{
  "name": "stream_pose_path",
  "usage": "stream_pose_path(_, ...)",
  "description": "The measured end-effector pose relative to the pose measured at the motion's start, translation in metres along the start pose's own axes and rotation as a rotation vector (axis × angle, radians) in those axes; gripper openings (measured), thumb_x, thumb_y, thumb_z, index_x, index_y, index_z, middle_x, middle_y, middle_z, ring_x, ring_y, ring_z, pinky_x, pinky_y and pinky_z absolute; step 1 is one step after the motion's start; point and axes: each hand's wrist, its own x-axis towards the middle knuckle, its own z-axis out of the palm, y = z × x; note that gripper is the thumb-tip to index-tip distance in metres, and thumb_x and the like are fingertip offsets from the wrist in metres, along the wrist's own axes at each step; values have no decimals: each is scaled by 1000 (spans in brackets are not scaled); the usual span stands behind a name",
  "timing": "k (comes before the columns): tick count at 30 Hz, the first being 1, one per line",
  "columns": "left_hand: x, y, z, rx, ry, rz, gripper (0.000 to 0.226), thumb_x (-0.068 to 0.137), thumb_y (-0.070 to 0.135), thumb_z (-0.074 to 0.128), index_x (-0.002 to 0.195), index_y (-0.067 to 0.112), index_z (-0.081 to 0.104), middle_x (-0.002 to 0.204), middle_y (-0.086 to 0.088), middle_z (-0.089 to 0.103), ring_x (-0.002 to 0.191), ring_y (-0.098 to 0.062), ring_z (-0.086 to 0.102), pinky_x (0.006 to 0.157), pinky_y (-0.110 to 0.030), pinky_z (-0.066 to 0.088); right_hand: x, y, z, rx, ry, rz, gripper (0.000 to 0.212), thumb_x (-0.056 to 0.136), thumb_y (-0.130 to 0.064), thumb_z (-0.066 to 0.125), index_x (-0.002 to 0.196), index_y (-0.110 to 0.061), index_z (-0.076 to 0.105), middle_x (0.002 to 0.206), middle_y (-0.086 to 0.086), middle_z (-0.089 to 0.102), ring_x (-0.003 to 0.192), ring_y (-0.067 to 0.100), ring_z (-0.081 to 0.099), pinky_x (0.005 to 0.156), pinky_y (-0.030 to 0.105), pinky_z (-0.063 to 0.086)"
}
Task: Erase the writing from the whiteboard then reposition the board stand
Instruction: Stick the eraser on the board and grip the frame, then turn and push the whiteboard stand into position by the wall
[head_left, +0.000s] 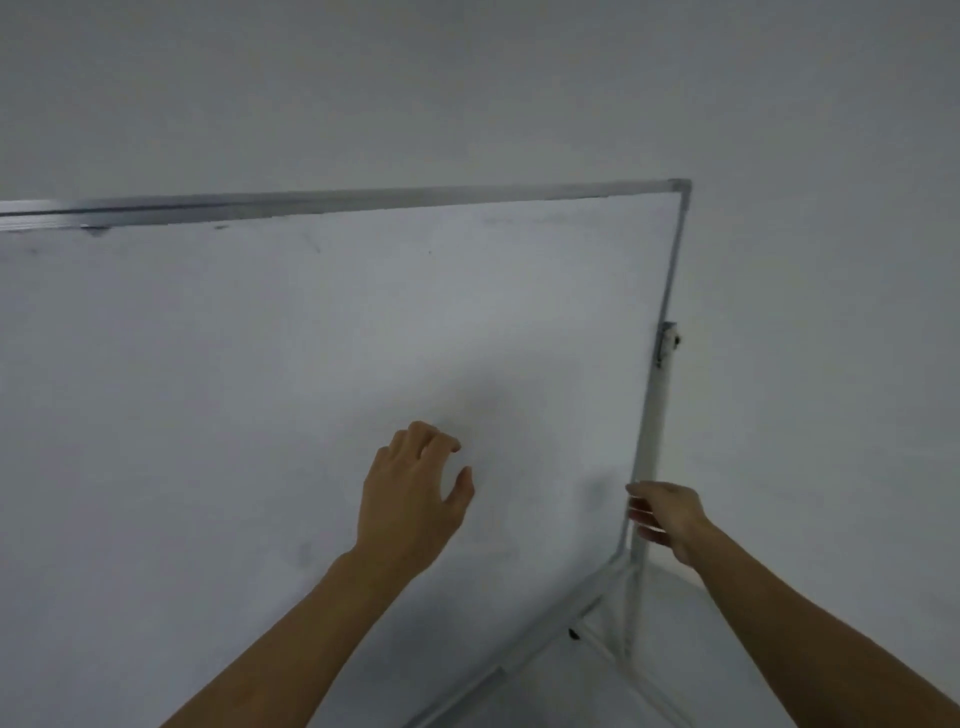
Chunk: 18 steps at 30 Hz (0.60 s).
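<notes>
A large whiteboard in a grey metal frame fills the left and middle of the view. Its surface is wiped, with only faint grey smudges near the top edge. My left hand hovers in front of the lower middle of the board, fingers curled and apart, holding nothing. My right hand is at the board's right edge, fingers by the white stand post; whether it touches the post I cannot tell. A pivot clamp joins the board to the post.
A plain pale wall stands close behind and to the right of the board. The stand's lower white bars and the board's bottom tray rail slant across the bottom right.
</notes>
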Motion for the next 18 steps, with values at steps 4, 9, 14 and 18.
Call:
stream_pose_path(4, 49, 45, 92, 18, -7, 49, 27, 81, 31, 60, 97, 10, 67, 106, -7, 63, 93, -27, 63, 77, -36, 51, 88, -24, -64, -30, 38, -21, 29, 86, -15, 68, 111, -1, 64, 90, 13, 65, 77, 24, 63, 61, 31, 51)
stream_pose_path(9, 106, 85, 186, 100, -20, 99, 32, 82, 29, 59, 107, 10, 66, 128, -17, 59, 121, -33, 51, 98, -43, 46, 192, -62, -107, -131, 15, -82, 47, 84, -14, 71, 126, -3, 54, 98, 15, 63, 84, 24, 61, 65, 32, 52)
stream_pose_path(14, 143, 98, 250, 246, -67, 81, 41, 84, 24, 54, 121, 8, 63, 146, -23, 44, 138, -40, 38, 111, -53, 34, 285, -103, -115, -348, 4, -154, 69, 77, -24, 77, 137, -11, 46, 114, 16, 59, 94, 28, 60, 88, 42, 53)
stream_pose_path(18, 148, 94, 277, 389, -70, 106, 52, 82, 17, 59, 132, 6, 57, 153, -24, 32, 144, -41, 25, 115, -54, 24, 338, -135, -91, -403, -100, -210, 63, 76, -6, 75, 132, -6, 47, 110, 17, 60, 89, 29, 57, 74, 34, 47)
